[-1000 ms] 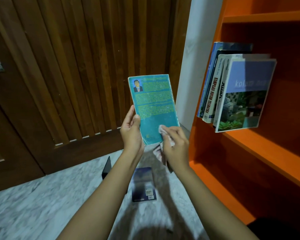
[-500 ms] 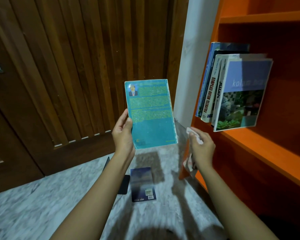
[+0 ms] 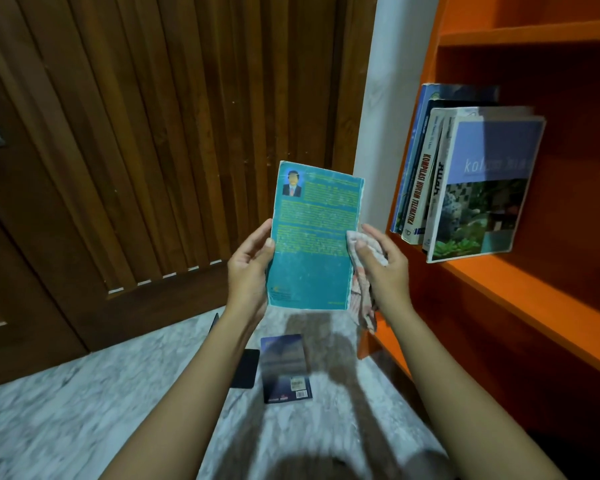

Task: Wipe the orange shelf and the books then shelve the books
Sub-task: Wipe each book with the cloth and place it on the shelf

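Observation:
My left hand (image 3: 248, 268) grips the left edge of a teal paperback (image 3: 314, 244), held upright with its back cover toward me. My right hand (image 3: 383, 268) is closed on a pale patterned cloth (image 3: 362, 268) pressed against the book's right edge; the cloth's tail hangs below my hand. The orange shelf (image 3: 534, 292) stands to the right, and several books (image 3: 465, 181) lean on its middle board. A dark blue book (image 3: 284, 368) lies flat on the floor below my hands.
A dark flat object (image 3: 245, 368) lies on the marble floor (image 3: 84, 403) beside the blue book. A slatted wooden door (image 3: 153, 133) fills the left and back. A white wall strip (image 3: 392, 81) runs beside the shelf.
My right hand with the cloth swung out right toward the shelf half a second ago, then came back to the book's right edge. The teal book tilted slightly and dropped lower in view.

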`<action>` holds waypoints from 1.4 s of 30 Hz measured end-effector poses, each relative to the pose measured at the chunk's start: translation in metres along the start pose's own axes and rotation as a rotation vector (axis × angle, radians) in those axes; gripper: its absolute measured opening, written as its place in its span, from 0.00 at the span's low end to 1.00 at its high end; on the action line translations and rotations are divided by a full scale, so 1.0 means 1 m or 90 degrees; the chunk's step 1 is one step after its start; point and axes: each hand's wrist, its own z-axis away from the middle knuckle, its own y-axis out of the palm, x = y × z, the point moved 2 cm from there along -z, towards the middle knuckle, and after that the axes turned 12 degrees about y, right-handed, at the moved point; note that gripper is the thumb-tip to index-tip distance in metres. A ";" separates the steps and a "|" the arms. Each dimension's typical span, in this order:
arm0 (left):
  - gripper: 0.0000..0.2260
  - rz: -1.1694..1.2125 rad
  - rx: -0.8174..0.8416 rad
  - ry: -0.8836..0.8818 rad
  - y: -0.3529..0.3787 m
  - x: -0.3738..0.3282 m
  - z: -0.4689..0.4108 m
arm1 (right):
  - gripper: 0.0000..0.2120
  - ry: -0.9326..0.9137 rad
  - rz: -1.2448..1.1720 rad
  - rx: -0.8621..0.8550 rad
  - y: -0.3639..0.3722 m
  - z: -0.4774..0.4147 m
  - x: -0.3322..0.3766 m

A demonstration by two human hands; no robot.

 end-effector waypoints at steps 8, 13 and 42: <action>0.13 -0.029 0.008 -0.038 -0.013 0.006 0.003 | 0.16 0.192 -0.112 0.088 -0.001 -0.004 -0.019; 0.13 -0.087 0.003 -0.048 -0.019 0.012 0.002 | 0.21 0.242 -0.173 0.073 0.007 0.004 -0.029; 0.31 -0.514 0.183 0.171 0.050 0.000 0.001 | 0.16 -0.179 0.241 -0.127 0.036 0.050 -0.016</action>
